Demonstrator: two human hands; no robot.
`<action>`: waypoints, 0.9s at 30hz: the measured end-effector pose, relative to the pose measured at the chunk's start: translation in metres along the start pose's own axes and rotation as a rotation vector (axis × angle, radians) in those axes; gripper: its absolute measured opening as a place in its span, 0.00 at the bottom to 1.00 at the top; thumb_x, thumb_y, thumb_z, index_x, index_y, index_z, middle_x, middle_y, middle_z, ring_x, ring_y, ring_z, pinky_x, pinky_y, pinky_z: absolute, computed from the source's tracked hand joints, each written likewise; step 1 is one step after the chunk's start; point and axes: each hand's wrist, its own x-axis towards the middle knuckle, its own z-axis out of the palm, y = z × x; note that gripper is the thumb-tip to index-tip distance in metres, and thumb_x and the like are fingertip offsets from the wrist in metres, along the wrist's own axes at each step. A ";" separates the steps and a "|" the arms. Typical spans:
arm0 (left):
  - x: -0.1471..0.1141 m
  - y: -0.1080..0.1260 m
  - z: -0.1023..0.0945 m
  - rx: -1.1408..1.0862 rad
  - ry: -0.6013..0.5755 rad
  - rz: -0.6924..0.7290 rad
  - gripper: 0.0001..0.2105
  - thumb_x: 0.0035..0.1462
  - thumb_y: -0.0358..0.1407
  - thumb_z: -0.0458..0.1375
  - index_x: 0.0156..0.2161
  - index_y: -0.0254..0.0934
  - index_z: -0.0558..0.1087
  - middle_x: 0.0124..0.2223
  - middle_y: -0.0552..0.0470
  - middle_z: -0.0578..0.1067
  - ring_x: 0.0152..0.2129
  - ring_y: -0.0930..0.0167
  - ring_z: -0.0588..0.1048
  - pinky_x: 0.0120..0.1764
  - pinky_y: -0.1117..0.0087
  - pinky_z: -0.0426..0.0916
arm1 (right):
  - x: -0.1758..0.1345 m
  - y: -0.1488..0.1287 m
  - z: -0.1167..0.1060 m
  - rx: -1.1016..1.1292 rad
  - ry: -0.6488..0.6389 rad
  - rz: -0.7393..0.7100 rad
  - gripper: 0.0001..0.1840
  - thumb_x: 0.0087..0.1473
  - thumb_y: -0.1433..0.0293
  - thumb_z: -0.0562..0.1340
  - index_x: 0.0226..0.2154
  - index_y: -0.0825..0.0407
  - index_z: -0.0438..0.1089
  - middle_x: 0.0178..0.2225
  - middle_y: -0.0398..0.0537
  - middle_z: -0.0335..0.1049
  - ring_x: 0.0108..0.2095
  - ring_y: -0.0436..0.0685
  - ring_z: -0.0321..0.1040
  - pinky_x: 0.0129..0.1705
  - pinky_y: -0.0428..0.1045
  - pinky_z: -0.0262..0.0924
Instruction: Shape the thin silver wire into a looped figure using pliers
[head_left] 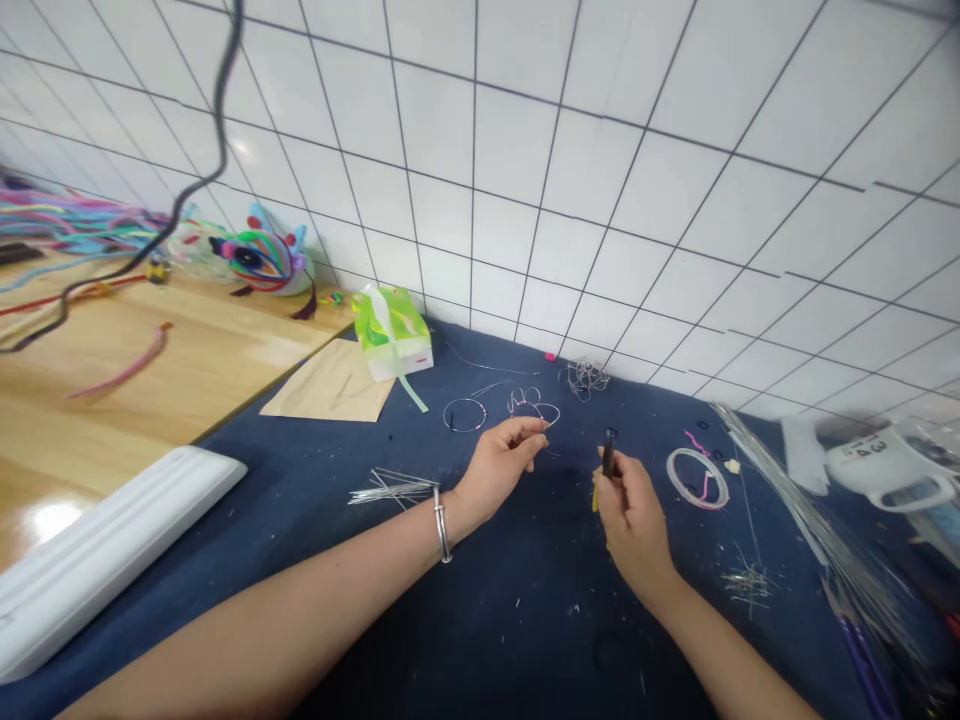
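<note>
Thumb and fingers of my left hand (504, 462) are pinched together on a thin wire shape with several loops (529, 404), which rises just beyond the fingertips. Closed around a small pair of pliers (608, 455) is my right hand (636, 515). The dark jaws point up, and a bit of yellow handle shows beside the fingers. The two hands are apart, and the pliers do not touch the wire. A round wire ring (465, 429) lies on the dark blue cloth (480, 620) just beyond my left hand. Short straight wires (394, 488) lie beside my left wrist.
A tissue pack (394, 335) and cardboard sheet (322, 390) lie at back left, a white plastic bar (127, 545) nearer. Tangled wire (587, 377) sits by the tiled wall. To the right are a tape roll (673, 478), long wires (780, 495), purple-handled scissors (862, 655) and a white mug (870, 465).
</note>
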 end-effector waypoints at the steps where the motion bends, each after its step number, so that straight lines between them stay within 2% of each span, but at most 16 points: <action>1: -0.001 -0.001 0.001 0.003 0.000 0.002 0.11 0.51 0.35 0.55 0.40 0.35 0.71 0.32 0.53 0.71 0.19 0.80 0.63 0.24 0.76 0.59 | -0.001 0.001 0.003 0.029 -0.001 0.023 0.14 0.56 0.69 0.50 0.46 0.51 0.58 0.39 0.49 0.63 0.39 0.53 0.62 0.42 0.50 0.59; 4: -0.002 -0.002 0.002 -0.001 -0.009 0.001 0.11 0.51 0.35 0.55 0.41 0.35 0.70 0.32 0.53 0.70 0.19 0.80 0.62 0.24 0.76 0.59 | -0.005 0.007 0.014 0.040 -0.036 0.036 0.14 0.54 0.69 0.52 0.45 0.51 0.59 0.39 0.48 0.63 0.38 0.53 0.63 0.42 0.50 0.59; 8: -0.003 -0.002 0.003 -0.023 -0.020 -0.006 0.11 0.51 0.35 0.56 0.41 0.35 0.70 0.32 0.53 0.70 0.19 0.80 0.62 0.24 0.77 0.59 | -0.010 0.013 0.021 -0.056 -0.143 -0.084 0.14 0.52 0.71 0.54 0.43 0.51 0.62 0.38 0.49 0.64 0.41 0.55 0.62 0.45 0.52 0.58; 13: -0.005 -0.001 0.005 -0.032 -0.018 0.014 0.11 0.51 0.35 0.56 0.40 0.35 0.70 0.31 0.53 0.70 0.19 0.80 0.62 0.24 0.77 0.59 | -0.006 0.019 0.017 -0.145 -0.062 -0.097 0.16 0.56 0.64 0.52 0.46 0.52 0.61 0.36 0.50 0.65 0.39 0.55 0.63 0.44 0.52 0.59; 17: -0.009 0.000 0.008 -0.039 -0.037 0.020 0.11 0.51 0.36 0.56 0.40 0.35 0.71 0.32 0.53 0.71 0.19 0.80 0.62 0.24 0.76 0.59 | -0.005 0.020 0.016 -0.270 -0.066 -0.138 0.19 0.55 0.60 0.52 0.46 0.53 0.62 0.38 0.52 0.64 0.40 0.56 0.63 0.43 0.52 0.59; 21: -0.012 0.000 0.011 -0.044 -0.037 0.020 0.11 0.51 0.36 0.56 0.41 0.36 0.71 0.33 0.52 0.71 0.19 0.80 0.63 0.23 0.76 0.59 | -0.006 0.019 0.017 -0.356 -0.051 -0.149 0.19 0.56 0.59 0.51 0.43 0.54 0.64 0.35 0.52 0.65 0.37 0.56 0.63 0.39 0.51 0.60; 27: -0.014 0.000 0.013 -0.042 -0.041 0.013 0.10 0.51 0.36 0.56 0.40 0.36 0.71 0.32 0.52 0.71 0.18 0.80 0.62 0.23 0.76 0.59 | -0.007 0.019 0.017 -0.357 -0.060 -0.155 0.18 0.56 0.59 0.51 0.42 0.54 0.64 0.34 0.51 0.65 0.36 0.55 0.63 0.39 0.50 0.59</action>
